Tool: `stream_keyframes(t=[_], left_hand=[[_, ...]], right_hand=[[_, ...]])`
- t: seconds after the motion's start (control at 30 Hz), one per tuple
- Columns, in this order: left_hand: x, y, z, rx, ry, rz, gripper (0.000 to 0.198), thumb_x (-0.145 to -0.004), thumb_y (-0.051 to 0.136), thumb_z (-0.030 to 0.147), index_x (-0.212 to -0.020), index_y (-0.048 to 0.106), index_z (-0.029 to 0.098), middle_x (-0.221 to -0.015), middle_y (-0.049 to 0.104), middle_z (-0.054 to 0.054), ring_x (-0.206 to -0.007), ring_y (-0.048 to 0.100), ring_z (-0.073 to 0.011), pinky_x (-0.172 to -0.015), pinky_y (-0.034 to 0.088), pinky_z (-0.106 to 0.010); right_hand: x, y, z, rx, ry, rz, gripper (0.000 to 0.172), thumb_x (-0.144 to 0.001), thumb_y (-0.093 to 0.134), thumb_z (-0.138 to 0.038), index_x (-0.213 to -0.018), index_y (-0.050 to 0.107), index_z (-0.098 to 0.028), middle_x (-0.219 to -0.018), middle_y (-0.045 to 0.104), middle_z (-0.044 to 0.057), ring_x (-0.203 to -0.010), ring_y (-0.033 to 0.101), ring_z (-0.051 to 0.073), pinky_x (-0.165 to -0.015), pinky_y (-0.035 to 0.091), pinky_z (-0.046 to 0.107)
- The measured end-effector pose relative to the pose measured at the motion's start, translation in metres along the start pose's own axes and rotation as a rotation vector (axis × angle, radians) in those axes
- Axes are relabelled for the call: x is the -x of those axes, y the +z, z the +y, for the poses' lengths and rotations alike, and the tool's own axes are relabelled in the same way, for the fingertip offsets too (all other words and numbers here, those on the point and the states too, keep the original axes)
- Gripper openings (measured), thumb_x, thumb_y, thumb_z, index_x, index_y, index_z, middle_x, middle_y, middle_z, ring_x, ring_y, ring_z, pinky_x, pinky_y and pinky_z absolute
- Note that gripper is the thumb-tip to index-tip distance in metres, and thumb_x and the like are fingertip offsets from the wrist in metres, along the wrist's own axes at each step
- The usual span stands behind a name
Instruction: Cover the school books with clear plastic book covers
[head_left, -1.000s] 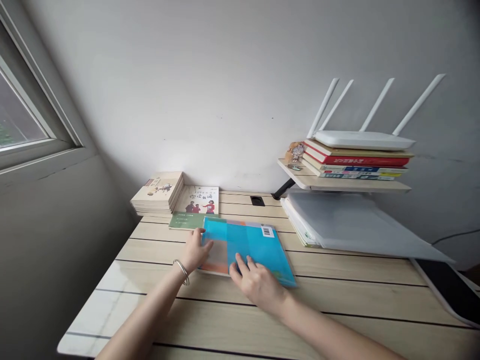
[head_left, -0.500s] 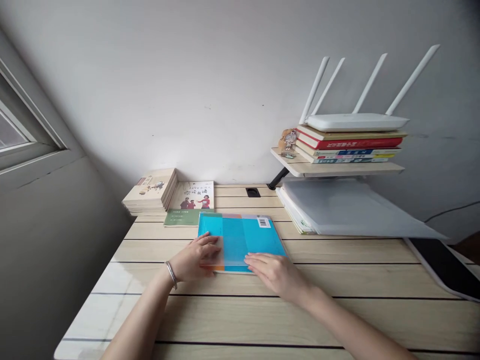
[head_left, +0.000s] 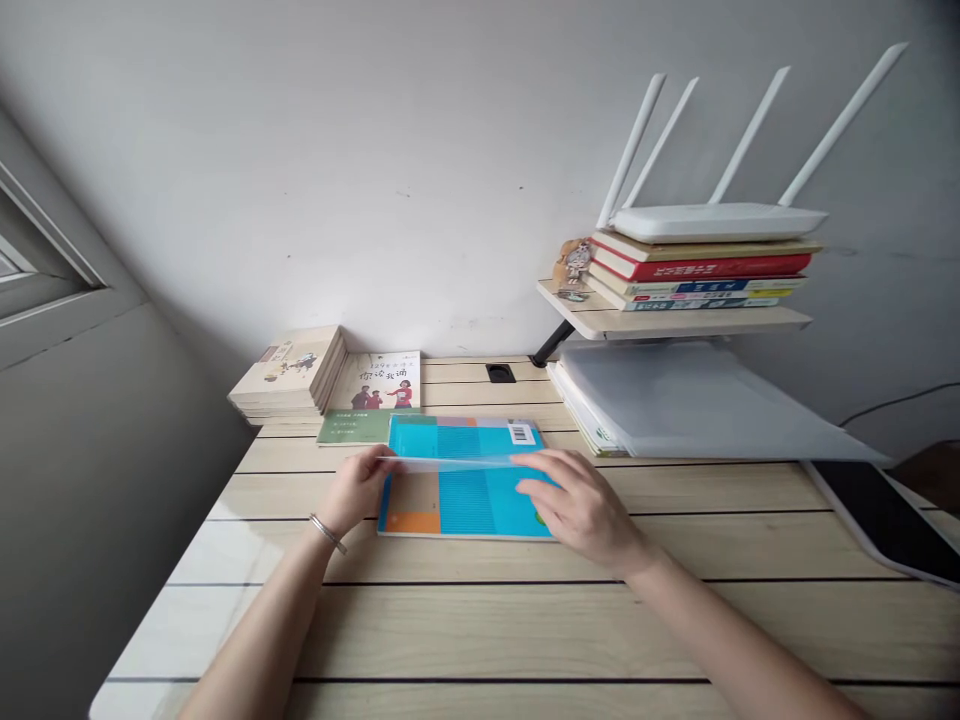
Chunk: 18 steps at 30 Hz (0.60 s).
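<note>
A blue book point(head_left: 469, 500) lies back cover up on the wooden desk point(head_left: 525, 620), with a barcode near its far right corner. A clear plastic sheet point(head_left: 450, 464) is lifted over its middle, edge-on to me. My left hand point(head_left: 358, 488) pinches the sheet's left end; a bracelet circles that wrist. My right hand point(head_left: 581, 505) holds the sheet's right end, fingers curled over the book's right side.
A stack of books point(head_left: 289, 372) and a leaning book point(head_left: 379, 385) stand at the back left, a green booklet point(head_left: 352, 428) before them. A shelf point(head_left: 675, 322) carries books and a white router point(head_left: 712, 220); folders point(head_left: 697, 405) lie beneath. A dark tablet point(head_left: 885, 520) sits far right.
The book has been squared to the desk edge. Both hands moved from resting flat on the cover to its sides, and the clear sheet is now raised off the cover.
</note>
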<state>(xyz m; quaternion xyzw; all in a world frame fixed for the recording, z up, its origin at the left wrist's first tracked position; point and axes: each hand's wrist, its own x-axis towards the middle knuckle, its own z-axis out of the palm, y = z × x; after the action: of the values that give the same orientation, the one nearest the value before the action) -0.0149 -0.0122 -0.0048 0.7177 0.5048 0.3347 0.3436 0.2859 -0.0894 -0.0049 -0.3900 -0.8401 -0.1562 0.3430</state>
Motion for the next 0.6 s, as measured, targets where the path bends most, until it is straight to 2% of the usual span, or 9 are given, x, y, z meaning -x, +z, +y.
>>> stream_keyframes(t=[0.13,0.3,0.43,0.6], left_hand=[[-0.006,0.005,-0.012,0.166,-0.039,0.059,0.026,-0.077,0.055,0.044,-0.072,0.064,0.02,-0.077,0.071,-0.005,-0.078,0.063,-0.0204,-0.078,0.045,-0.03],[-0.011,0.013,-0.02,0.353,-0.09,0.104,0.036,-0.07,0.062,0.055,-0.071,0.06,0.018,-0.072,0.071,-0.007,-0.074,0.066,-0.022,-0.079,0.048,-0.035],[-0.013,0.016,-0.013,0.467,-0.137,0.151,0.047,-0.063,0.065,0.062,-0.074,0.058,0.017,-0.069,0.07,-0.006,-0.07,0.068,-0.0226,-0.076,0.051,-0.037],[-0.016,0.009,0.003,0.5,-0.107,0.174,0.049,-0.064,0.065,0.062,-0.077,0.058,0.016,-0.073,0.072,-0.009,-0.074,0.069,-0.0246,-0.08,0.051,-0.04]], right_hand=[[0.02,-0.019,0.0,0.049,0.095,0.088,0.019,-0.081,0.054,-0.01,-0.091,0.067,-0.021,-0.1,0.06,0.009,-0.094,0.058,0.021,-0.079,0.051,0.038],[0.05,-0.03,-0.002,0.09,0.108,0.033,0.025,-0.08,0.06,-0.016,-0.103,0.067,-0.026,-0.104,0.063,0.008,-0.105,0.056,0.024,-0.091,0.049,0.043],[0.059,-0.025,0.004,-0.068,0.139,-0.193,0.034,-0.082,0.062,-0.024,-0.116,0.062,-0.027,-0.121,0.061,0.006,-0.117,0.052,0.025,-0.096,0.048,0.043],[0.054,-0.015,0.023,-0.295,0.368,-0.488,0.044,-0.079,0.065,-0.033,-0.122,0.059,-0.028,-0.132,0.054,0.006,-0.126,0.044,0.028,-0.099,0.045,0.048]])
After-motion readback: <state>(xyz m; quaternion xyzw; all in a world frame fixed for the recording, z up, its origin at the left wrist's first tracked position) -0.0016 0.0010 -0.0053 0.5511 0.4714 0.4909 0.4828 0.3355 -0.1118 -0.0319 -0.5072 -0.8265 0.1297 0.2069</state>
